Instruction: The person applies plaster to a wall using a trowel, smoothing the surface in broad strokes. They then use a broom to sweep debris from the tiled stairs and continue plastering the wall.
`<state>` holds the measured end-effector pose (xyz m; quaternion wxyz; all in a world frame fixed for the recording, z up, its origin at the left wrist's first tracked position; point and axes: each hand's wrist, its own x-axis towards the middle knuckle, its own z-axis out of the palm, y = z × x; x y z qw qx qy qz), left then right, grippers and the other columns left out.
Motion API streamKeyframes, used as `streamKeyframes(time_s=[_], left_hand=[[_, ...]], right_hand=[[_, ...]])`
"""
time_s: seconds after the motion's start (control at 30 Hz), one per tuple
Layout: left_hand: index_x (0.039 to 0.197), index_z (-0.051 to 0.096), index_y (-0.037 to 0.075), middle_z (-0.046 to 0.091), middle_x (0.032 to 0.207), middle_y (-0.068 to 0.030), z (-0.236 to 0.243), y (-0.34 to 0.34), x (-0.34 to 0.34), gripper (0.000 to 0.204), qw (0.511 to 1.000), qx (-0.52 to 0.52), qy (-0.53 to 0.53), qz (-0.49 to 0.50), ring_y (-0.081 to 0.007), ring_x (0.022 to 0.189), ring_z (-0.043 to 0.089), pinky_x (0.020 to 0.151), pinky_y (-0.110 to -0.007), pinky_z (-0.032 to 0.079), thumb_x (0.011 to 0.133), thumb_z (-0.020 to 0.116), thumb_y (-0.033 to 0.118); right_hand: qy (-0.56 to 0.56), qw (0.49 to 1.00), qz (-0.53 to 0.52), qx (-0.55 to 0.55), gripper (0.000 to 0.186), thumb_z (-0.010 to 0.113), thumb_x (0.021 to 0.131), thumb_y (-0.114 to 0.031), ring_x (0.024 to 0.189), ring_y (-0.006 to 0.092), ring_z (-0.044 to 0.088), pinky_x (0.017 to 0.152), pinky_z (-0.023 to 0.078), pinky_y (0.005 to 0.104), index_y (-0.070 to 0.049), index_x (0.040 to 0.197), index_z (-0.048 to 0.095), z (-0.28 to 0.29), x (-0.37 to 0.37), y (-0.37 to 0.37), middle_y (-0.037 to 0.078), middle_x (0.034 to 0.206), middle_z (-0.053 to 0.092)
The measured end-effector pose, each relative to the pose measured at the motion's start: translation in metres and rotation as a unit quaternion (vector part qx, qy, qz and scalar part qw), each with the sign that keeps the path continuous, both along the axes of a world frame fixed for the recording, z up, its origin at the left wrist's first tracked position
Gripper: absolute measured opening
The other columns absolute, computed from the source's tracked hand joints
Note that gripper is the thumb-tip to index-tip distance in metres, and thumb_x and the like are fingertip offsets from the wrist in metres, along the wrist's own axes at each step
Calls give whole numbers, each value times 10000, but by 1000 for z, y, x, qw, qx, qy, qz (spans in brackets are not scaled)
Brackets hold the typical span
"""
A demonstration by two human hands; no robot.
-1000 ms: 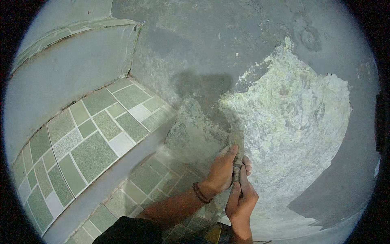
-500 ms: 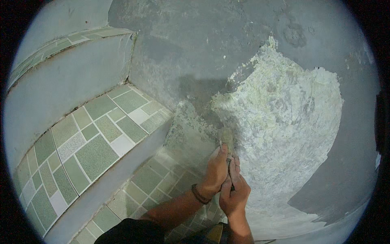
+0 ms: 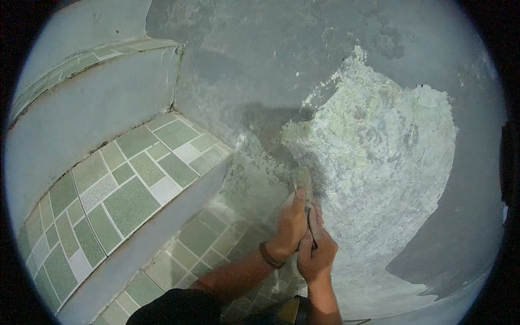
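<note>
My left hand is closed around a pale, dusty hand tool, like a scraper, with the thumb along it. My right hand grips the dark handle just below, touching my left. The tool's tip points up at the left edge of a rough whitish scraped patch on the grey wall, within a shadow. Whether the tip touches the wall is hard to tell. A pale haze blurs the surface left of my hands.
Steps with green and white mosaic tile treads and grey risers run along the left to the wall corner. A lower tiled surface lies beneath my forearms. A dark shape stands at the far right edge.
Since a second ago my hands and the tool have shifted slightly left in view, along with the patch. The tool's tip sits slightly higher. My two-handed grip holds.
</note>
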<state>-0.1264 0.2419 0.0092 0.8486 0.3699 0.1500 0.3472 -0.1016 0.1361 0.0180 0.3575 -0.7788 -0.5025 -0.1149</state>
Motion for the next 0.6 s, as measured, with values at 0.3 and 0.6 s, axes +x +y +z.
streamKeyframes(time_s=[0.3,0.6], left_hand=[[890,587,38,596,741,-67,11,2,-7,547,998,-48,39,-29,-167,655,587,607,-318,505,1064,352,499],[897,586,55,584,738,-62,11,4,-8,522,999,11,30,6,-166,662,585,608,-319,502,1069,344,484]], right_hand=[[-6,1000,8,6,497,548,904,-132,917,418,689,781,563,426,-22,1389,545,-1,0,2,251,1346,575],[-47,999,4,13,462,520,922,-106,948,418,685,810,549,420,13,1368,545,5,-4,5,279,1245,607]])
